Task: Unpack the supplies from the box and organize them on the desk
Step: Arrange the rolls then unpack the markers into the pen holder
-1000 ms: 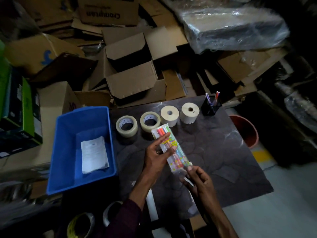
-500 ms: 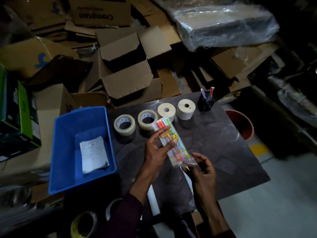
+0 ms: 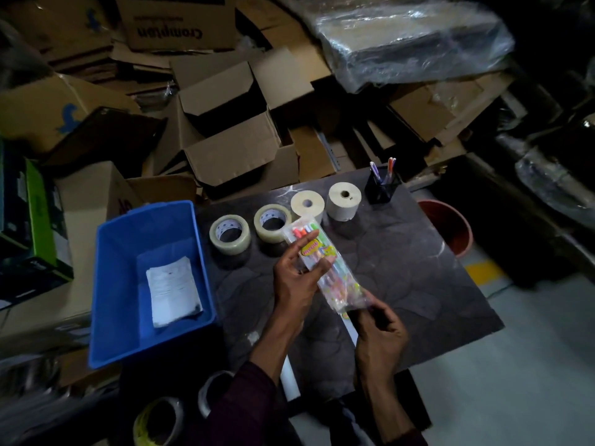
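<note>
Your left hand (image 3: 294, 278) grasps the clear plastic pack of coloured markers (image 3: 323, 267) at mid-length, fingers (image 3: 306, 244) wrapped over its printed label. Your right hand (image 3: 380, 329) pinches the pack's loose lower end; a second ago those fingers sat flatter under it, and the pack has since risen slightly above the dark marbled surface (image 3: 418, 268). Judge this as opening or orienting the pack before placement. Just beyond your left fingers stand two clear tape rolls (image 3: 230, 235) and two cream paper rolls (image 3: 307, 204); farther right, the black pen holder (image 3: 381, 189). Left of your fingers, the blue plastic bin (image 3: 109, 284) holds only a white paper stack (image 3: 174, 291).
</note>
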